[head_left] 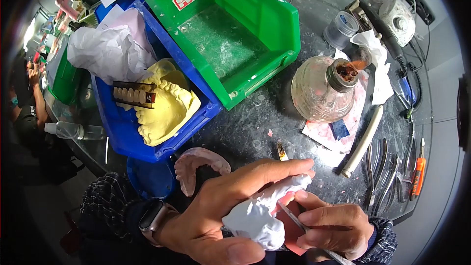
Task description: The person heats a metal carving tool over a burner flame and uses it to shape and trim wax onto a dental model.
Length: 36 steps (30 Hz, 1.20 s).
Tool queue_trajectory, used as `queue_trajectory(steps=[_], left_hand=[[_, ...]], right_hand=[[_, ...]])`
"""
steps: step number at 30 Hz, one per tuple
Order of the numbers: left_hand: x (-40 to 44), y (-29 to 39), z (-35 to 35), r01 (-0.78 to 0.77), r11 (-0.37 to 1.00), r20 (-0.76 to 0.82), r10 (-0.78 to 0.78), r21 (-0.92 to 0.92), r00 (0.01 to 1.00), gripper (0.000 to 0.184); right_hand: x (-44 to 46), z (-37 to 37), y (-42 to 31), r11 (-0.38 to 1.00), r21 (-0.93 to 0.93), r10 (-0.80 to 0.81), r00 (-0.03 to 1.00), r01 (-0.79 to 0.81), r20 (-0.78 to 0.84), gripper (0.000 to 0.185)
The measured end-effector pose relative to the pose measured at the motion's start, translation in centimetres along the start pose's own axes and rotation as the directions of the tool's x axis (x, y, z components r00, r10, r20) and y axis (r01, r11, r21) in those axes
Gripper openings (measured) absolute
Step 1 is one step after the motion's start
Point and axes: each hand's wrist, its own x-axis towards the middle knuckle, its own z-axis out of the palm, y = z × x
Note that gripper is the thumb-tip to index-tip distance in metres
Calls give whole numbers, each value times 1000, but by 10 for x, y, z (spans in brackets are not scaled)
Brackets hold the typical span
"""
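Near the bottom centre, my left hand (pixel 216 216) is wrapped round a white plaster dental cast (pixel 260 218), with the thumb in front and the fingers behind. Pink wax (pixel 293 233) shows on the cast's right side. My right hand (pixel 333 225) pinches a thin metal tool (pixel 293 216), whose tip touches the pink part of the cast. A curved pinkish dental piece (pixel 196 164) lies on the table just beyond my left wrist. To the right stands a glass burner (pixel 324 91) with a small flame at its top.
A blue bin (pixel 132 145) holds yellow casts (pixel 169 105), a strip of teeth (pixel 132 94) and crumpled paper (pixel 110 51). Beside it sits a green bin (pixel 225 44). Pliers (pixel 418 172) and a hose (pixel 363 142) lie at the right. A person (pixel 32 103) is at the far left.
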Motion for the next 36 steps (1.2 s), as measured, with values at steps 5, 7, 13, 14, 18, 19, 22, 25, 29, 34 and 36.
queue_trajectory(steps=[5, 7, 13, 14, 18, 19, 22, 25, 29, 34, 36], left_hand=[[0, -7, 0, -50, 999, 0, 50, -1, 999, 70], [-2, -8, 3, -27, 1000, -21, 27, -6, 999, 57], [-2, -5, 2, 18, 987, -11, -17, 157, 1000, 36], [-1, -3, 2, 52, 980, -9, -52, 192, 999, 35], [-3, 0, 4, 120, 993, -5, -120, 21, 993, 40], [-4, -1, 2, 100, 994, 10, -100, -36, 995, 42], [-5, 0, 1, 131, 986, 23, -129, -103, 991, 49], [-5, 8, 11, 311, 949, -81, -315, -54, 946, 56], [-2, 8, 8, 146, 985, -11, -147, -94, 989, 59], [0, -1, -4, 23, 998, 66, -27, 53, 997, 68], [1, 2, -3, 51, 999, 48, -52, 10, 998, 71]], right_hand=[[3, -7, -4, 998, 20, 52, 996, -54, 73, 24], [-2, -3, -3, 984, 107, 139, 989, -143, 41, 18], [1, -1, 3, 990, 136, 36, 999, -34, -11, 24], [-1, 0, 4, 984, 175, 32, 998, -23, -47, 24], [-12, 3, -2, 939, 252, 264, 961, -235, -85, 20], [-11, 2, -5, 942, 211, 281, 957, -261, -69, 22], [-3, -1, -4, 973, 98, 213, 977, -211, -12, 27], [-1, -1, -3, 984, 4, 179, 984, -179, 10, 26], [-3, 1, 26, 974, 163, -148, 988, 155, -53, 22], [-6, 6, 18, 910, 403, -14, 979, 97, -202, 15], [-5, -2, 15, 916, 391, -7, 981, 84, -194, 17]])
